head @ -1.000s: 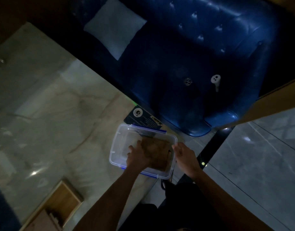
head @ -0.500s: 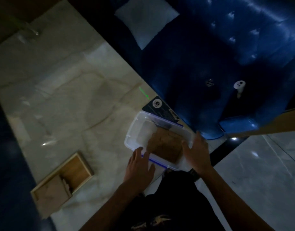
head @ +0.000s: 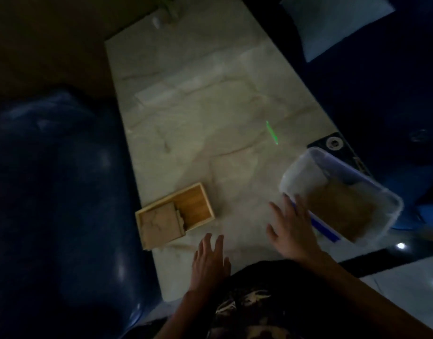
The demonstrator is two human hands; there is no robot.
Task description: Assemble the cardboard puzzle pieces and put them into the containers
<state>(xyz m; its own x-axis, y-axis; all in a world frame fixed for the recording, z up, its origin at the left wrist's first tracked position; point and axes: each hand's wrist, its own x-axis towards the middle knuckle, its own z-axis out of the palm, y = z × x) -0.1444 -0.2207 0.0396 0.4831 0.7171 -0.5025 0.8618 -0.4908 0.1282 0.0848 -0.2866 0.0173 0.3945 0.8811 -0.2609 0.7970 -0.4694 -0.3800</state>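
A dim scene is seen from above. A pale marble table (head: 198, 99) is flanked by a dark blue sofa (head: 51, 192) on the left and more blue upholstery with a pale cushion (head: 333, 23) at the upper right.

The clear plastic container (head: 296, 177) is set at the table's right edge, tilted in the view, with a blue clip (head: 324, 227) along its near side. An assembled brown cardboard puzzle slab (head: 342, 211) is seen lying flat inside it, against the right half of the floor. A dark printed card (head: 338, 148) is partly covered by the container's far corner.

The right hand (head: 292, 228) is spread with straight fingers at the container's near left corner; its fingertips (head: 287, 198) are laid against the rim, and nothing is gripped. The puzzle slab lies just beyond those fingers, inside the wall and untouched.

The left hand (head: 210, 263) is held flat and open over the table's near edge, with nothing in it. The wooden box (head: 198, 204) is placed up and to its left, near but apart from it. Its left half is covered by a partly slid light panel (head: 160, 222), under whose edge stacked cardboard pieces (head: 180, 218) can just be made out; the right half is seen as bare wood.

A small green streak (head: 271, 133) is visible on the marble beyond the container.
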